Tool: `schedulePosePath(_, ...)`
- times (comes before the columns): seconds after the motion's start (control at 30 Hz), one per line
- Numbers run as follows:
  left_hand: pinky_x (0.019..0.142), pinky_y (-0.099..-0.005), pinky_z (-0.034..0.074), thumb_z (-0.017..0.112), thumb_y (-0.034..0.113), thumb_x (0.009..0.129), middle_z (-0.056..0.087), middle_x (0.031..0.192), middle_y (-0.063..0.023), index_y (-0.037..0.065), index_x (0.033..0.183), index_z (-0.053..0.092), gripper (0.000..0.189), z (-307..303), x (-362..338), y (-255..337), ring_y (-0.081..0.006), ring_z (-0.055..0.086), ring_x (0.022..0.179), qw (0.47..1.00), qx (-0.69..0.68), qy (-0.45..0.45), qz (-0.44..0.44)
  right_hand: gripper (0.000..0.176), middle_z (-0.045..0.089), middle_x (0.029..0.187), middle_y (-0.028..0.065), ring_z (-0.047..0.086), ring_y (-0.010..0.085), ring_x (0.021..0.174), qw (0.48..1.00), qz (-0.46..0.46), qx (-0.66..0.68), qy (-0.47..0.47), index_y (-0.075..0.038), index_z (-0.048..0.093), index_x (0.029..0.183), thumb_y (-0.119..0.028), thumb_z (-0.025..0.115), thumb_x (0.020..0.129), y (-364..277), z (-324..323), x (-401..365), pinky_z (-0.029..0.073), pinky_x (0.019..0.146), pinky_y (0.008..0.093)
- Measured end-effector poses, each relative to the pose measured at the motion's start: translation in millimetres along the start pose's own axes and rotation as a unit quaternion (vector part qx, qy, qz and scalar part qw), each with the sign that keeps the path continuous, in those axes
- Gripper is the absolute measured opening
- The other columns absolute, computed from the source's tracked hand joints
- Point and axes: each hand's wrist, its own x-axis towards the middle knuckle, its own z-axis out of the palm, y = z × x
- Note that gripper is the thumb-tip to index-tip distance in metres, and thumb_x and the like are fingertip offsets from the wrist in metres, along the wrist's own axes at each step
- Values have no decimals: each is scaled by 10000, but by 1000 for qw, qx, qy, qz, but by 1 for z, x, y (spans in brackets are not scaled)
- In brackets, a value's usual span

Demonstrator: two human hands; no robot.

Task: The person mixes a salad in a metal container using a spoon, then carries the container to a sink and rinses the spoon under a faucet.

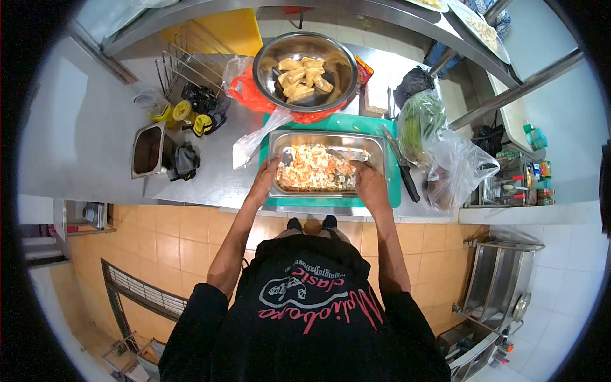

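A rectangular metal tray (328, 137) lies on a green cutting board (393, 191), with finely chopped white and orange food (312, 167) spread inside it. My left hand (265, 181) is closed on the tray's left side, its thumb at the rim. Over the front right part of the tray, my right hand (370, 183) reaches in with bent fingers beside the chopped food; I cannot tell what is in them. Just right of the board's edge rests a knife (407, 178) with a black handle. Behind the tray stands a steel bowl (267, 83) holding several yellowish pieces (299, 79).
Green vegetables in a plastic bag (421, 124) and another clear bag (455, 172) lie to the right. Red plastic (245, 92) sits under the bowl. At left are a metal container (147, 153), yellow-lidded jar (183, 111) and wire rack (181, 60). A steel shelf (356, 9) overhangs the back.
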Motion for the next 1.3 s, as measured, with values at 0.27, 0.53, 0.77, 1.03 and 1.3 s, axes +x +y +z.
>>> schedulePosePath(0.27, 1066, -338, 292, 541, 514, 899, 455, 1339, -141, 36, 1427, 332, 743, -3, 6, -7, -243, 399, 1263, 1000, 3, -3, -18, 264, 641, 922, 204, 626, 390, 785, 995, 52, -79, 6, -55, 628, 1065, -101, 558, 814, 42, -20, -13, 509, 692, 464)
schedulePosePath(0.53, 1090, -333, 253, 553, 531, 884, 380, 1430, -151, 12, 1437, 298, 800, -8, 11, -13, -234, 356, 1312, 1000, -13, -11, -25, 292, 625, 933, 188, 610, 372, 850, 1000, -4, 18, 6, -71, 614, 1084, 17, 519, 822, -24, -15, -16, 493, 737, 445)
schedulePosePath(0.77, 1081, -336, 277, 552, 516, 890, 397, 1416, -154, 6, 1427, 308, 779, -14, 23, -25, -231, 364, 1309, 999, -17, -32, -23, 322, 609, 1048, 180, 607, 391, 914, 995, -33, 81, -40, -96, 612, 1120, -20, 491, 831, -30, -3, -13, 495, 791, 477)
schedulePosePath(1.03, 1047, -362, 345, 567, 475, 884, 446, 1359, -149, -13, 1407, 322, 756, -10, 16, -15, -241, 439, 1249, 1000, -8, -24, -18, 269, 641, 960, 188, 619, 359, 886, 997, -26, 73, -9, -58, 642, 1126, -67, 533, 880, -32, -1, -23, 495, 767, 416)
schedulePosePath(1.3, 967, -346, 431, 545, 424, 916, 516, 1262, -125, 12, 1372, 368, 639, 1, 2, -1, -216, 528, 1141, 1000, -4, -24, -3, 244, 667, 997, 168, 645, 252, 815, 960, -1, 277, 39, -18, 639, 1124, -98, 565, 906, -36, -9, -22, 498, 727, 329)
